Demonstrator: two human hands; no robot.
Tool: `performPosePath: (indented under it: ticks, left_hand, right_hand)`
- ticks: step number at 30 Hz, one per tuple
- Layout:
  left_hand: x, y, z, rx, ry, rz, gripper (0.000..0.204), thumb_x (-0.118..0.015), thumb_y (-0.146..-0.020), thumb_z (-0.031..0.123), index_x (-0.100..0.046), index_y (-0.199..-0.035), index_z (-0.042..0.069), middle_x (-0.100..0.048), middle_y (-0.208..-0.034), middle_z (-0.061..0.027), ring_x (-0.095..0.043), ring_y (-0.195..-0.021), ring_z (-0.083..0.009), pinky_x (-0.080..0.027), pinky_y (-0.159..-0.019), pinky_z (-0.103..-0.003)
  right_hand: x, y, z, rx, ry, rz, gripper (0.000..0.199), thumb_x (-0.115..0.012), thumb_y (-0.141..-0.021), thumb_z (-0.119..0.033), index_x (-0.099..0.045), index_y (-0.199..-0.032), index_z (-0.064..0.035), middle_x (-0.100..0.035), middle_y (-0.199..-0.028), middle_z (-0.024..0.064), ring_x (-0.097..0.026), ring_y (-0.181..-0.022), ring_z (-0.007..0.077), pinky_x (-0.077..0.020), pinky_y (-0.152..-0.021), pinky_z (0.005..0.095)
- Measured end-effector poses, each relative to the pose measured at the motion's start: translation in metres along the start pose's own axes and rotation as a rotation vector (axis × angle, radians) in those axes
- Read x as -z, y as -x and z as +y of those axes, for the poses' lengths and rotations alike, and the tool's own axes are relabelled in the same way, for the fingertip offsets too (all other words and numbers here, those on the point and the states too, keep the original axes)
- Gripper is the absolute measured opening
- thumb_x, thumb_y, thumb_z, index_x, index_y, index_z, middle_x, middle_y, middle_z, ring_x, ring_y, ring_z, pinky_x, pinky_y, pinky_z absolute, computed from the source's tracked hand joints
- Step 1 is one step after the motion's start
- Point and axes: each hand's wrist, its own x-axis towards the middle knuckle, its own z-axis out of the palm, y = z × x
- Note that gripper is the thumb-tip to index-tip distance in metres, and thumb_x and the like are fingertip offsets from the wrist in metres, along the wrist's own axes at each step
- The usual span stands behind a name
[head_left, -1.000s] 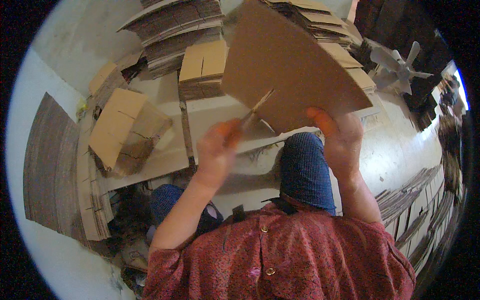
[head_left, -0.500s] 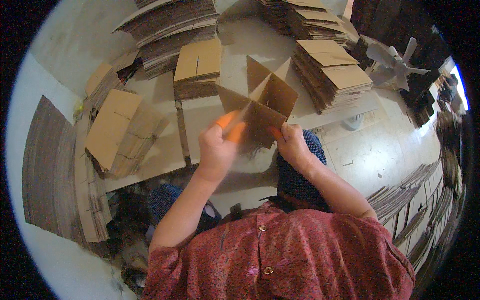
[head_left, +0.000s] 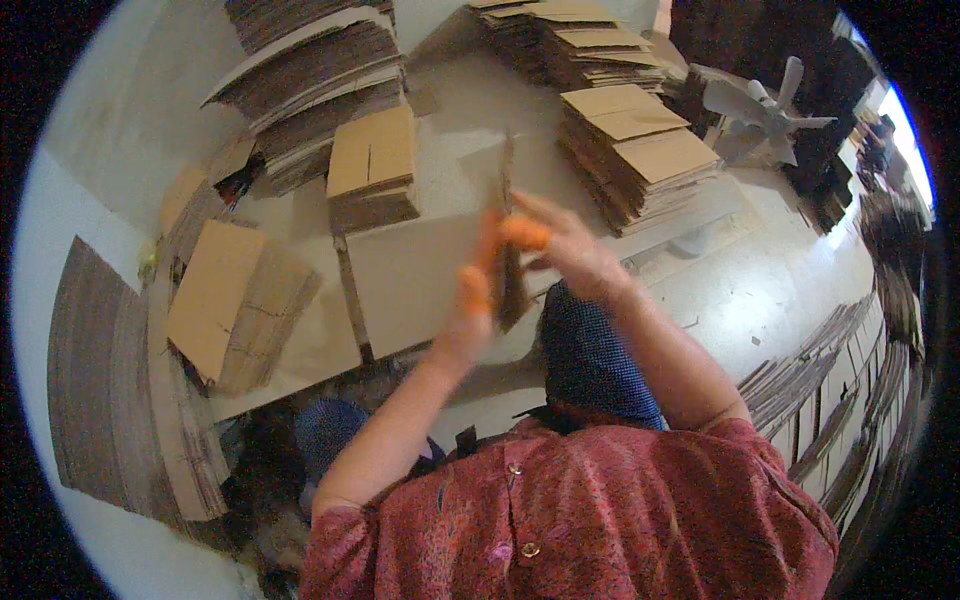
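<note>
An interlocked cardboard divider (head_left: 513, 290) is folded nearly flat and stands edge-on between my hands. My left hand (head_left: 474, 298), blurred by motion, presses against its left side with orange-covered fingers pointing up along the board. From the right, my right hand (head_left: 572, 252) holds the other side, its fingers reaching over the board and an orange cover on at least one of them. Part of the divider is hidden behind my fingers.
Stacked cardboard pieces include a slotted pile (head_left: 371, 160) behind my left hand, a tall pile (head_left: 640, 150) at right and a leaning bundle (head_left: 215, 300) at left. A white-bladed fan (head_left: 768, 108) stands far right. More cardboard strips (head_left: 815, 385) lie in rows at lower right.
The divider, spread into crossed panels before, is now collapsed edge-on. My right hand has moved up and left onto its side, and my left hand has turned flat against it.
</note>
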Motion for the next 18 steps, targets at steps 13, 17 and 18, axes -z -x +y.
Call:
performPosePath:
  ticks: [13,17,18]
  left_hand:
    - [0.086,-0.022,0.006,-0.203,-1.216,0.330,0.064,-0.063,-0.081,0.020,-0.032,-0.133,0.002,-0.024,-0.142,-0.0156,-0.025,-0.130,-0.0284,-0.023,-0.105,-0.038]
    - [0.160,-0.065,0.021,-0.313,-1.646,0.462,0.067,-0.066,-0.077,0.021,-0.032,-0.133,0.002,-0.023,-0.141,-0.0175,-0.025,-0.129,-0.0321,-0.027,-0.103,-0.041]
    - [0.161,-0.077,0.025,-0.254,-1.720,0.454,0.066,-0.066,-0.077,0.020,-0.033,-0.132,0.002,-0.023,-0.141,-0.0170,-0.025,-0.129,-0.0330,-0.027,-0.103,-0.042]
  right_hand:
    - [0.069,0.047,-0.076,0.735,0.902,0.791,0.046,-0.050,-0.082,0.006,-0.046,-0.126,-0.0056,-0.050,-0.124,0.0161,-0.048,-0.114,0.0190,-0.0382,-0.095,0.0315]
    - [0.117,-0.018,-0.040,0.487,1.444,0.860,0.052,-0.048,-0.073,0.005,-0.039,-0.124,-0.0066,-0.043,-0.125,0.0200,-0.045,-0.109,0.0408,-0.0417,-0.087,0.0465]
    - [0.141,-0.039,-0.013,0.383,1.547,0.833,0.047,-0.049,-0.074,0.003,-0.041,-0.120,-0.0078,-0.045,-0.122,0.0186,-0.046,-0.106,0.0400,-0.0436,-0.081,0.0483]
